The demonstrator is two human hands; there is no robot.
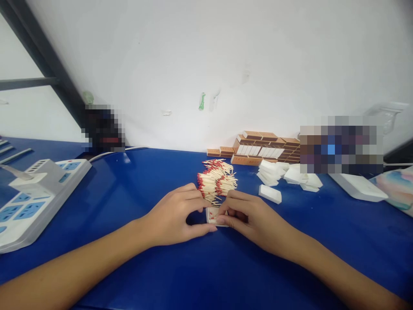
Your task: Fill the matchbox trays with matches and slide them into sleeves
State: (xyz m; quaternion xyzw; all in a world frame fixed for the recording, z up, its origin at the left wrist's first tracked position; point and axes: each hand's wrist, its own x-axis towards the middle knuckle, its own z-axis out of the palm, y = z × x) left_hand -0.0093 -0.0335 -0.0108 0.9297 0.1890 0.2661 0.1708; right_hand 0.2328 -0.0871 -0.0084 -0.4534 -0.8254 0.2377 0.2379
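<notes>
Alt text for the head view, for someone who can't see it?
A person's left hand and right hand meet at a small white tray with red match heads in it, on a blue table. Behind the tray lies a heap of loose matches; farther back, stacked matchboxes stand near a pale wall, with more white trays to the right.

Across the lower frame we see a blue tabletop (180, 275) carrying a white power strip (35, 206) at left, a match pile (215, 181) and small open tray (208, 216) near centre, stacked matchboxes (254, 142) and loose white trays (270, 194) right of centre.
</notes>
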